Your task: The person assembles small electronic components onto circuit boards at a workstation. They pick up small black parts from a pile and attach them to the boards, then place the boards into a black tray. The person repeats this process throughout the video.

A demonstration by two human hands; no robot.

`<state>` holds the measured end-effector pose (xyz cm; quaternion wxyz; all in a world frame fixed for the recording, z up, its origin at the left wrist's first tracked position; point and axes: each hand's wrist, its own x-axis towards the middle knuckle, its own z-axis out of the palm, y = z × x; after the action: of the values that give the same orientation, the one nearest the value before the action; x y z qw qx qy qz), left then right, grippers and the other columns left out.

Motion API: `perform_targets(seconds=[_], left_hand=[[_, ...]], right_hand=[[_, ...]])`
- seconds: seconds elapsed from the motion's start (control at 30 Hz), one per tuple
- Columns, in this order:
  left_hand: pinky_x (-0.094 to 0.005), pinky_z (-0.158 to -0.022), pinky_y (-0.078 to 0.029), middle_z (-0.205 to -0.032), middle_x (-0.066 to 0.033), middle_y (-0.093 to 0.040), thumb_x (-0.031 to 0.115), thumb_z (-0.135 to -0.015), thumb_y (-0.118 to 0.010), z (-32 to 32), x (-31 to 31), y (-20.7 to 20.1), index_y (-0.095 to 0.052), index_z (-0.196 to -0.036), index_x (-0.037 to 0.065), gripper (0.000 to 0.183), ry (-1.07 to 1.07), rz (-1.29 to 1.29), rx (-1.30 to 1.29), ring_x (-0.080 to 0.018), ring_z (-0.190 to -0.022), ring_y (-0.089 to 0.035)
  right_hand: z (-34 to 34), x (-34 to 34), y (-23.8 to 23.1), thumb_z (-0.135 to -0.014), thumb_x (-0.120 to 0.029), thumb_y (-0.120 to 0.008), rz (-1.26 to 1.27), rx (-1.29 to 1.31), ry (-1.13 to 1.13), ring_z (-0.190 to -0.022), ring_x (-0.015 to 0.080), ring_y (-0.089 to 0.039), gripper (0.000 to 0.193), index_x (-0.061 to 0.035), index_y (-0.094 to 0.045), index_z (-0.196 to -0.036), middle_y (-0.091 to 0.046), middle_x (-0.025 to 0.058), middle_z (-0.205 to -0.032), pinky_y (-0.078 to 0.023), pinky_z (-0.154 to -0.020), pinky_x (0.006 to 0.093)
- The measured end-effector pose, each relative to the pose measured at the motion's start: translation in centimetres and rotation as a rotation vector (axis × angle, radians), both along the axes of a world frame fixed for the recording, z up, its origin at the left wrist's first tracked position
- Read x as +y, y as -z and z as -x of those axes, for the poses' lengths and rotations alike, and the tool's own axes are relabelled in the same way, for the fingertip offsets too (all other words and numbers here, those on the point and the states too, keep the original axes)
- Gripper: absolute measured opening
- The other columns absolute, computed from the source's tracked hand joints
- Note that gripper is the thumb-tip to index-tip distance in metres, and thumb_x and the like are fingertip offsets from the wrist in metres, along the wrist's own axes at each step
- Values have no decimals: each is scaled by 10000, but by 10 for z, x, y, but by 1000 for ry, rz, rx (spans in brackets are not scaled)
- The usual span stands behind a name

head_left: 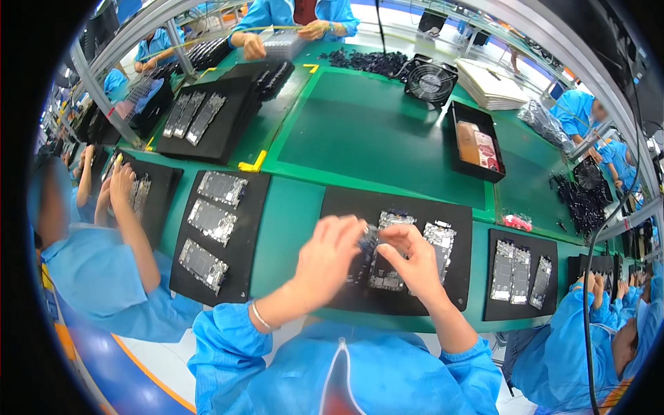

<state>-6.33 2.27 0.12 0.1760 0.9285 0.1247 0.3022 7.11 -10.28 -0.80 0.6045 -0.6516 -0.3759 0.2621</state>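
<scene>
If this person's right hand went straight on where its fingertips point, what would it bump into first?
Probably the small dark piece beside the left hand; the right hand points toward it. The piece is blurred and depth is unclear, so they may already touch.

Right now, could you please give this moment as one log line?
left hand: above mat, grip blurred | right hand: near boards, grip blurred | boards: on mat

Your jacket (pixel 287 370) is bright blue, your mat (pixel 353 202) black, its circuit boards (pixel 387 271) speckled silver and grey, your workbench (pixel 373 135) green with yellow corner tape (pixel 257 163).
</scene>
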Motion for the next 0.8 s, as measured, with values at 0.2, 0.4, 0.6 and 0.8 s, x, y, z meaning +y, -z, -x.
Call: perform_targets(seconds=[0.2,0.4,0.6,0.8], left_hand=[[-454,-985,-345,-1220,-152,-468,235,-688,-766,-46,54,46,-483,-1225,60,631,-24,89,224,-362,-1184,-386],[-434,-986,-356,-1204,-132,-487,214,-664,-783,-101,17,49,-489,-1218,51,648,183,114,312,-340,-1188,-396],[-413,-864,-457,-1147,-139,-523,82,-709,-718,-63,-8,3,-505,-1145,36,488,245,217,49,-353,-1026,-523],[-367,-756,-511,-1113,-120,-551,59,-708,-727,-35,-28,-3,-534,-1124,36,459,197,39,-109,-308,-938,-566]], right_hand=[[-34,-44,42,-901,-78,-578,63,54,255,-973,130,-591,169,4,-560,-1047,-609,60,-1016,-452,-853,253],[-44,-50,55,-905,-109,-569,141,-27,333,-944,150,-618,251,-3,-555,-1131,-631,94,-1033,-483,-821,270],[-34,-36,23,-926,-155,-561,-38,147,299,-914,140,-611,273,25,-568,-1131,-623,100,-1008,-490,-798,265],[-11,-46,10,-893,-61,-592,-63,93,262,-841,105,-601,178,27,-608,-1046,-638,59,-918,-484,-757,233]])
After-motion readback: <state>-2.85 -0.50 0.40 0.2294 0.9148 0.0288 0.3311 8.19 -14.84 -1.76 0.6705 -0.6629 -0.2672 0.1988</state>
